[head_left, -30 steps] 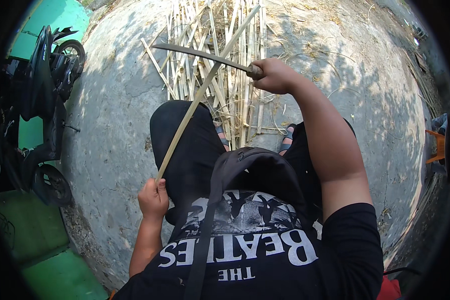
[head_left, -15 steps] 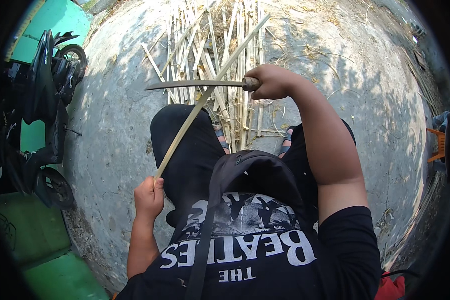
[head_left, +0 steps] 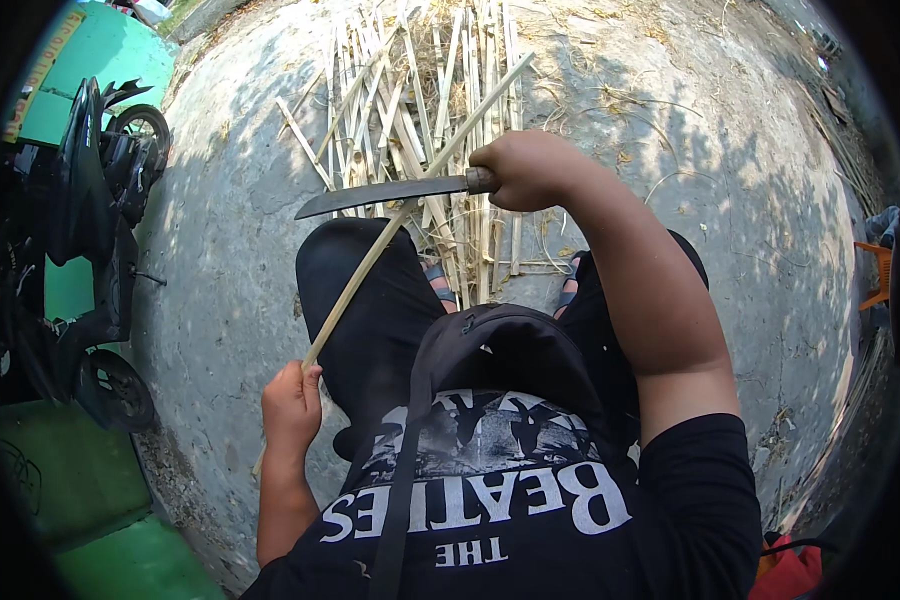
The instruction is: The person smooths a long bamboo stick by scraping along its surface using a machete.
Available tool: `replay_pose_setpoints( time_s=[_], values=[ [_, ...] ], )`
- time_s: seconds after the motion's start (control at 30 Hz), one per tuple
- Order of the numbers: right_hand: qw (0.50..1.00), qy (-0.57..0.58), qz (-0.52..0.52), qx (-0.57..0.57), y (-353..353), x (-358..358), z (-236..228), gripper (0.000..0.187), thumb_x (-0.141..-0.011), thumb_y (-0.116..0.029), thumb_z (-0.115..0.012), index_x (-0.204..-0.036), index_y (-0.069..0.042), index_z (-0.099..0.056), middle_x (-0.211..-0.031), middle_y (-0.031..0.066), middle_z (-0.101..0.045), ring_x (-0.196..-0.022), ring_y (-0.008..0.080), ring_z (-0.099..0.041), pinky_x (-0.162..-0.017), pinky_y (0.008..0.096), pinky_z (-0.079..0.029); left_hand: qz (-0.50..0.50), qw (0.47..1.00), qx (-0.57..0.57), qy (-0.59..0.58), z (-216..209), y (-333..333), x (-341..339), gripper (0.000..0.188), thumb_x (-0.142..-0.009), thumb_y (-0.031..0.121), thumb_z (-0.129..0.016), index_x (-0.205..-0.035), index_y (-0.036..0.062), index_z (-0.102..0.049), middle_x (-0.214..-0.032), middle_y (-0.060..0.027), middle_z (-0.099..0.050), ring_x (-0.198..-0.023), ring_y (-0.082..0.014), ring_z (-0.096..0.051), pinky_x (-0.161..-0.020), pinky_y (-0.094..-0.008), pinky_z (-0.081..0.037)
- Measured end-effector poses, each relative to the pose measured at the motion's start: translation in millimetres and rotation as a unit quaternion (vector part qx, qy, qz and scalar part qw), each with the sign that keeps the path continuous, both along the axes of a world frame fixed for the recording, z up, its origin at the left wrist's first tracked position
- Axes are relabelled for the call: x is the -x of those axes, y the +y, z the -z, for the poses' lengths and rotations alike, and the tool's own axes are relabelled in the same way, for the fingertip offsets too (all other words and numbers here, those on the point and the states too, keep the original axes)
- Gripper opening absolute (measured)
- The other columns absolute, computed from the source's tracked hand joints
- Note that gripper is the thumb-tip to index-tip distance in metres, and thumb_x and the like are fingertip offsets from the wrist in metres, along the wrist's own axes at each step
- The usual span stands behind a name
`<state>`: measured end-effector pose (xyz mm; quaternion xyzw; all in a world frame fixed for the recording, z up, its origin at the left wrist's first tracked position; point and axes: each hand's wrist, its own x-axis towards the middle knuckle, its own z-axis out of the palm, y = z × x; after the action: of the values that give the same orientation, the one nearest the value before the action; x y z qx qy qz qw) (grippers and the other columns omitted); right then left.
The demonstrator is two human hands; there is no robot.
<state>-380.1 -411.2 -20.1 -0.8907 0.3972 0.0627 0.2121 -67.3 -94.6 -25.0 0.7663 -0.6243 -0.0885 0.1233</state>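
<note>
I count one knife with a long curved blade and one bamboo stick held across the lap. On the ground lies one pile of split bamboo strips, too many to count. I see two sandals and one black motorcycle.

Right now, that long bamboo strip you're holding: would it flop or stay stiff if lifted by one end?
The bamboo strip, gripped low by the left hand, runs straight under the knife, so probably stiff. It looks thin, so likely light and slightly springy.
</note>
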Motion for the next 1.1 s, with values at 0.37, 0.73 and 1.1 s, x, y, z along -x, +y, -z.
replay_pose_setpoints(
  time_s=[0.37, 0.73, 1.1],
  values=[
    [0.953, -0.142, 0.266, -0.024, -60.3, 44.6, 63.5, 0.033, -0.079, -0.019, -0.064, -0.109, -0.005, -0.070, -0.098, 0.0209, -0.072, -0.095, 0.0376, -0.069, -0.085, 0.0462, -0.055, -0.026, 0.998, 0.054, -0.015, 1.4, -1.5, 21.0, 0.028, -0.103, 0.028, -0.060, -0.092, 0.0015, -0.063, -0.076, -0.0205, -0.063, -0.070, -0.0456, -0.062, -0.060, -0.0506, -0.047],
    [0.990, -0.093, -0.048, -0.100, -3.4, -16.2, 24.0, 0.034, -0.079, -0.027, -0.075, -0.107, -0.009, -0.072, -0.098, 0.0166, -0.074, -0.097, 0.0353, -0.070, -0.084, 0.0454, -0.056, -0.040, 0.998, 0.028, -0.046, 22.3, 12.2, 26.7, 0.022, -0.105, 0.024, -0.053, -0.100, 0.0034, -0.060, -0.081, -0.0211, -0.063, -0.074, -0.0464, -0.062, -0.063, -0.0553, -0.046],
    [0.998, -0.066, 0.012, -0.013, 4.2, -6.5, 20.3, 0.027, -0.080, -0.017, -0.066, -0.105, -0.008, -0.070, -0.094, 0.0183, -0.072, -0.094, 0.0385, -0.070, -0.083, 0.0497, -0.055, -0.029, 1.000, 0.009, 0.008, 13.6, 3.3, 27.4, 0.032, -0.106, 0.032, -0.051, -0.098, 0.0023, -0.059, -0.080, -0.0229, -0.062, -0.074, -0.0488, -0.061, -0.063, -0.0557, -0.046]
  ],
)
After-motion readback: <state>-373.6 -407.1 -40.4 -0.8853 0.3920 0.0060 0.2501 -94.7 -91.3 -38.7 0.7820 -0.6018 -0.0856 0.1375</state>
